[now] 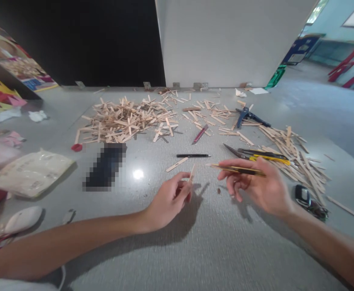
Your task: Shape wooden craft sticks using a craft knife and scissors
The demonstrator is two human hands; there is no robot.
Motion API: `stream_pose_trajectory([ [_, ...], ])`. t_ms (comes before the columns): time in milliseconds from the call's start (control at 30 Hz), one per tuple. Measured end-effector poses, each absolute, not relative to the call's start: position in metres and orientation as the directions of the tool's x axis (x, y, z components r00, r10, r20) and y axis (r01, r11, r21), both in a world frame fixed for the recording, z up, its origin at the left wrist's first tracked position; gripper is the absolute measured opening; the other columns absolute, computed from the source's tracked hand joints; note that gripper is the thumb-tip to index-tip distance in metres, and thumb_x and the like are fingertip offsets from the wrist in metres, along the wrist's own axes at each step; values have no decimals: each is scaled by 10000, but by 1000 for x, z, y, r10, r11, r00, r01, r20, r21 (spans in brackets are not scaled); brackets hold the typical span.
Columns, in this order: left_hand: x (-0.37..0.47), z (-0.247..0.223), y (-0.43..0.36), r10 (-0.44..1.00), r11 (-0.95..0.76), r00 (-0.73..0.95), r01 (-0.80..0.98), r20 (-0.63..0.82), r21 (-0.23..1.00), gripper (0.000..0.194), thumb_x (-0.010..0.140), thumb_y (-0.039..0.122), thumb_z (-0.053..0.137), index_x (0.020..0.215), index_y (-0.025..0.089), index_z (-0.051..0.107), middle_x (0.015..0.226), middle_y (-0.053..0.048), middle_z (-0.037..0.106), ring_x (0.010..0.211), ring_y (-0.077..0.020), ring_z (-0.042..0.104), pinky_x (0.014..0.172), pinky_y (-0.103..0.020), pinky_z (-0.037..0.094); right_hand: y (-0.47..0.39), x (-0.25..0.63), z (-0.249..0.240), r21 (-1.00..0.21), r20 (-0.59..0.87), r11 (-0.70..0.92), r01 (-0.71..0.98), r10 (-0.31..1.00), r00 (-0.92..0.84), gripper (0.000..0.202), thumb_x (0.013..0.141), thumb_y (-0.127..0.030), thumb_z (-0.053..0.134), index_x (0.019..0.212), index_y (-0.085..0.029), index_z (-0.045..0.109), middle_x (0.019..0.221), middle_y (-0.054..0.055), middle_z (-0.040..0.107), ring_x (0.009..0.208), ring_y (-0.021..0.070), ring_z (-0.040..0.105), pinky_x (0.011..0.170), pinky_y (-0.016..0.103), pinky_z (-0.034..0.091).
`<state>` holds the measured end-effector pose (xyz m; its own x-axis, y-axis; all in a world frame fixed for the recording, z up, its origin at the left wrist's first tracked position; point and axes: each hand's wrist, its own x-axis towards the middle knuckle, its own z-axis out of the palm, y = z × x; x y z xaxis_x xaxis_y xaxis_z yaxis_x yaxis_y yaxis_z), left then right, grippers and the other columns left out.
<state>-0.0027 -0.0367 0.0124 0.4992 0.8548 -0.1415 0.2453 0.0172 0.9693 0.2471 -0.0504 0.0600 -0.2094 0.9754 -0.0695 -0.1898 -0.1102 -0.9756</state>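
Between its thumb and fingers, my left hand (172, 200) pinches a short, pale wooden stick (192, 173) that points upward. My right hand (255, 186) holds a thin, gold and dark pen-like tool (243, 170), its pale tip pointing left toward the stick without touching it. Just beyond my hands, a black pen (193, 155) lies on the grey table (128, 258), with a loose wooden stick (177, 164) beside it. Farther back is a dark red craft knife or pen (200, 134). Scissors (233, 151) and a yellow and black cutter (267, 157) lie beyond my right hand.
A heap of stick pieces (128, 117) covers the back left, with more sticks (304, 165) at right. Blue cutting pliers (251, 117), keys (311, 202), a blurred dark phone-like object (104, 166), a plastic packet (36, 171) and a white mouse (24, 219) surround the work area. Upright panels (219, 44) stand behind.
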Motion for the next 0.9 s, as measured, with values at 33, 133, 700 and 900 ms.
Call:
stream_pose_trajectory([
  [33,-3,14,-36,859,17,492,247,-140,969,428,1081,559,474,1139,173,650,643,60,545,465,-107,439,452,-219,338,-49,252,64,-977,-63,-107,-184,972,-228,534,912,-689,725,1095,-200,833,934,143,847,608,223,730,413,293,553],
  [133,-4,16,-36,854,5,501,267,-143,964,422,1089,544,451,988,192,659,573,72,477,465,-116,425,457,-219,321,-48,261,71,-997,-8,-21,-70,982,-188,401,978,-580,725,1132,-226,835,959,115,856,582,184,718,441,271,555],
  [700,-4,6,-50,803,-67,591,206,-69,976,382,1119,491,426,959,200,615,560,64,531,435,-98,441,440,-208,344,-69,255,-1,-858,279,256,446,960,-15,93,1056,-307,591,988,-257,552,815,4,687,520,119,565,485,257,501],
  [900,-3,3,-47,785,-140,619,212,-21,967,337,1129,389,414,902,206,584,551,76,525,445,-95,449,495,-219,374,-69,257,-3,-785,316,304,540,946,-74,144,1091,-229,483,1181,-247,594,874,8,709,509,117,571,458,253,469],
])
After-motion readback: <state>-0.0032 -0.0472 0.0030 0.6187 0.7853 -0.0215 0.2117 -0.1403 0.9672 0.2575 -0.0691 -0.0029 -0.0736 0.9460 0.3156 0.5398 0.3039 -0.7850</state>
